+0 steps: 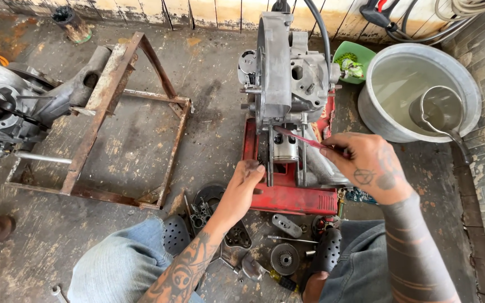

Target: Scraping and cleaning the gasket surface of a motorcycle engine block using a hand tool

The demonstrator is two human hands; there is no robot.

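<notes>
Right hand (pixel 369 168) pinches a thin red-handled tool (pixel 301 138) against the grey metal engine case (pixel 287 73); left hand (pixel 246 177) grips its lower stud (pixel 269 165).

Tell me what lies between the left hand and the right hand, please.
In the head view, the silver ribbed piston on the grey metal engine block lies between the left hand and the right hand, flanked by long studs.

Grey metal engine case (pixel 279 73), upright on red stand (pixel 287 193), just above both hands. Silver piston (pixel 285 148) hangs below it, between the hands. Thin red-handled tool (pixel 304 139) in right-hand fingers, tip at piston top.
</notes>
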